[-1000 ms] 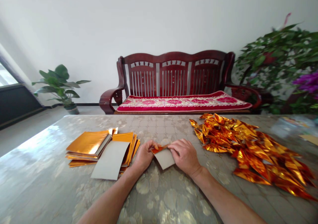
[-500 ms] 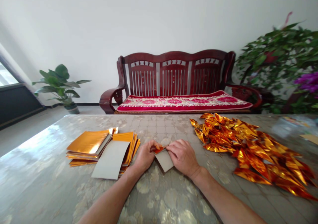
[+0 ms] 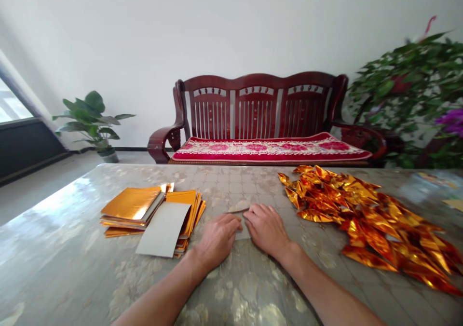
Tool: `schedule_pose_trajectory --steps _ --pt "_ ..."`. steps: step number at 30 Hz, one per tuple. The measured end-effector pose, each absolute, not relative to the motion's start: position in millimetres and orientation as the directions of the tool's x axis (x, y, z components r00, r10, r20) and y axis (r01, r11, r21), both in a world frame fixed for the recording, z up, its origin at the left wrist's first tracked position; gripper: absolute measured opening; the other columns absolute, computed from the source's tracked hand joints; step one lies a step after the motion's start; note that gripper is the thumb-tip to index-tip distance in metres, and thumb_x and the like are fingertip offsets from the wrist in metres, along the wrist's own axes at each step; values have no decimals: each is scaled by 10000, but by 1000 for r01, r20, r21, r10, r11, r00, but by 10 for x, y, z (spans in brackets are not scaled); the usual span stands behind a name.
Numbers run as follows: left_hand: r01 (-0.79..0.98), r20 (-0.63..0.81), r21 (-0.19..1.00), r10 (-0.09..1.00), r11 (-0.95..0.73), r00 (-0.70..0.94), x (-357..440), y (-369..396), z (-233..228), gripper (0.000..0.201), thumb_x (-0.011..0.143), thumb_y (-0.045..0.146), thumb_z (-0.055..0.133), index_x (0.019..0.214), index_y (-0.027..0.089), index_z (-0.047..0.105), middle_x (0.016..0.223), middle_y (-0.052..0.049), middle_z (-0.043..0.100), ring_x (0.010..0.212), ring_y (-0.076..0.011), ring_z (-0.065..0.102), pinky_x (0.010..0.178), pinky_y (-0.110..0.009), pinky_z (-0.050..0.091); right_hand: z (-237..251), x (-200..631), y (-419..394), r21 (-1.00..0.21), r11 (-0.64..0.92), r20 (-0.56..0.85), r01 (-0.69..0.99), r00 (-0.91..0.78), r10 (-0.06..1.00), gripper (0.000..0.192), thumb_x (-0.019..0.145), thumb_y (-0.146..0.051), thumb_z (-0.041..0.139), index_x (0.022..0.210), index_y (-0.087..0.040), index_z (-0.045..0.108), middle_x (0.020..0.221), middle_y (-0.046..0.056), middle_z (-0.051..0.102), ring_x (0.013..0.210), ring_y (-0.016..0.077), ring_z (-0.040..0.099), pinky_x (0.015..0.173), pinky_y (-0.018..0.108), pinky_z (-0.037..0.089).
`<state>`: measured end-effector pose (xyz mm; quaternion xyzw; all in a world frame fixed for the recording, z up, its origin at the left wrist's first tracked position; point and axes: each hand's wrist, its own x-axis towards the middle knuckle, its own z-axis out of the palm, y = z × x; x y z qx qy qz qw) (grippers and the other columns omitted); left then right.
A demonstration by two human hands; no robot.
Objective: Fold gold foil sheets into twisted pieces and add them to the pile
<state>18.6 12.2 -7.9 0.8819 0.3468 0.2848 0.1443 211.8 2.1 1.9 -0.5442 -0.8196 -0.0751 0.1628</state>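
Note:
Between my hands a small sheet of foil paper (image 3: 243, 233) lies on the table, its pale grey back up and its far edge raised in a narrow fold. My left hand (image 3: 220, 235) rests over the sheet's left part with bent fingers, covering much of it. My right hand (image 3: 266, 227) pinches the fold at its right end between thumb and fingers. To the left are stacks of gold foil paper (image 3: 132, 203), with one loose grey-backed sheet (image 3: 164, 229) on the nearer side. On the right lies a heap of folded gold foil ingots (image 3: 361, 215).
The table (image 3: 90, 287) has a shiny patterned cover. A clear plastic bag (image 3: 430, 186) lies at its far right. Beyond stands a dark red wooden bench (image 3: 255, 109) with a red and white cushion (image 3: 275, 147). Potted plants (image 3: 92, 123) stand at both sides.
My left hand has shifted from the sheet's far left corner down over its left part, fingers now lying lower. The sheet lies flatter. My right hand stays at the fold. The view has moved slightly.

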Motion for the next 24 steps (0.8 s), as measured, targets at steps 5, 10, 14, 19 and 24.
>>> schedule_pose_trajectory --steps 5,10,14,19,24 --pt "680 327 247 720 -690 612 223 108 -51 200 878 265 612 1074 227 629 1146 -68 651 1099 -248 584 951 -371 444 86 2190 11 -106 410 324 906 -358 876 123 849 -282 645 961 -252 685 969 32 649 958 212 554 803 351 339" --pt "726 306 202 747 -657 591 179 105 -24 300 837 332 687 1112 235 615 1173 -72 639 1089 -268 583 926 -396 421 218 2273 10 -121 470 248 875 -432 867 226 767 -293 691 991 -268 700 980 32 667 948 220 588 800 351 367" --pt "722 307 228 752 -653 584 160 93 5 385 786 403 740 1112 240 615 1143 -67 649 1072 -279 594 918 -400 403 258 2270 -6 -45 492 215 870 -472 855 89 803 -267 659 875 -237 701 941 51 679 899 223 612 775 347 380" --pt "729 304 260 770 -634 561 146 109 21 314 773 359 745 1038 240 625 1026 -45 679 980 -257 624 862 -355 405 196 2244 -4 0 487 243 873 -473 847 81 861 -261 628 862 -222 699 894 59 685 856 217 617 747 335 385" --pt "764 276 243 797 -598 536 144 115 64 229 821 181 613 1043 234 635 940 -47 700 890 -245 642 805 -336 415 139 2252 29 -22 467 277 884 -444 852 141 915 -271 579 868 -229 705 886 47 690 866 206 618 748 320 390"
